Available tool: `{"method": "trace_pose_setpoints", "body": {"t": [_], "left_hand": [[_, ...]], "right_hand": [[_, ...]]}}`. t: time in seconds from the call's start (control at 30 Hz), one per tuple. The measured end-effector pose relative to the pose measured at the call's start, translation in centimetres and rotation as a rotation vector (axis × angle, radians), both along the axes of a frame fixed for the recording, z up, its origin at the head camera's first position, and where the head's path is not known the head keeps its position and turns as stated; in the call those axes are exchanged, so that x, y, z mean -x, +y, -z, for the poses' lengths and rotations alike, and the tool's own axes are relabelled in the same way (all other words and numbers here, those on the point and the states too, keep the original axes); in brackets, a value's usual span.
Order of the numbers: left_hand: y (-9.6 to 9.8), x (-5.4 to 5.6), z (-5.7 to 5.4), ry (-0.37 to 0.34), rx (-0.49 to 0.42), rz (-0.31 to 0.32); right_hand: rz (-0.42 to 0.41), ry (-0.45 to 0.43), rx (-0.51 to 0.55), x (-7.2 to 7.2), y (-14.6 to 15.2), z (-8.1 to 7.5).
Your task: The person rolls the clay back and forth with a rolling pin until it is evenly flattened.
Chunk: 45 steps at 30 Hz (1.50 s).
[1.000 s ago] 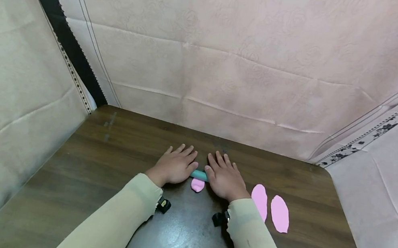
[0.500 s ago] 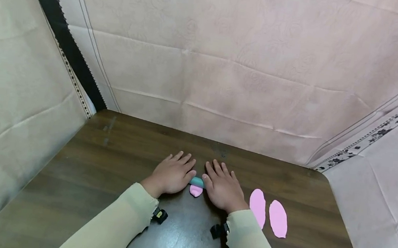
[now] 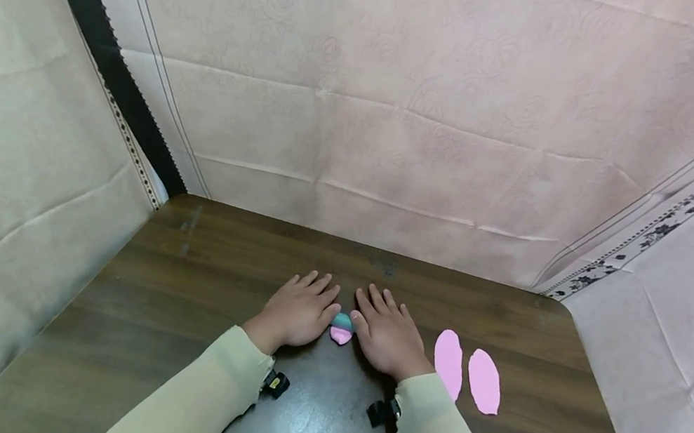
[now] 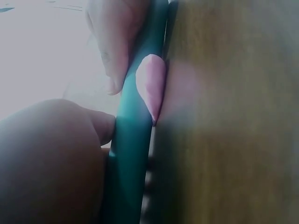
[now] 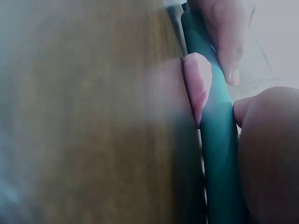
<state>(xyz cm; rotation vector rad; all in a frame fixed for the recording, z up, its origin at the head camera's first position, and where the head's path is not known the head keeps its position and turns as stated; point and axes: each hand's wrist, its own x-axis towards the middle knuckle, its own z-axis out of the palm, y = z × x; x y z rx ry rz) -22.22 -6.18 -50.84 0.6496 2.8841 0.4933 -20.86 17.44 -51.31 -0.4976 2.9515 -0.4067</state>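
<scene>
Both hands lie palm down on a teal rolling pin (image 3: pixel 344 320), with straight fingers reaching past it. My left hand (image 3: pixel 295 313) is on its left part and my right hand (image 3: pixel 390 334) on its right part; the thumbs point toward each other. Between them a small pink dough-like piece (image 3: pixel 341 336) shows on the near side of the pin, and the rest of it is hidden beneath. In the left wrist view the pink piece (image 4: pixel 152 84) sits against the pin (image 4: pixel 133 144). The right wrist view shows the same piece (image 5: pixel 197 84) from the other side.
Two flat pink ovals (image 3: pixel 483 381) lie side by side on the wooden table (image 3: pixel 546 378), to the right of my right hand. A dark, shiny mat-like surface (image 3: pixel 320 411) lies between the forearms. Pale patterned cloth (image 3: pixel 393 144) hangs behind the table.
Both hands and the rolling pin have come slightly nearer to me, and less of the small pink piece shows. The head view has also shifted a little. The two ovals stay where they lay.
</scene>
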Motion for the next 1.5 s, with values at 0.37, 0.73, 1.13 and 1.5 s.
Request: {"method": "trace_pose_setpoints", "body": {"t": [0.37,0.73,1.13,1.5], "left_hand": [[-0.5,-1.5,0.4,0.020,-0.006,0.043],[-1.1,-3.3,0.4,0.036,-0.012,0.080],[-2.1,-5.2,-0.2,-0.008,-0.020,0.135],[-3.1,-7.2,0.0,-0.067,-0.030,0.187]], "right_hand": [[-0.046,0.021,-0.021,-1.5,0.0,0.2],[-0.078,0.033,-0.022,-3.1,0.0,-0.2],[-0.117,0.055,-0.075,-4.7,-0.1,-0.3],[-0.171,0.094,-0.071,-7.2,0.1,-0.8]]}}
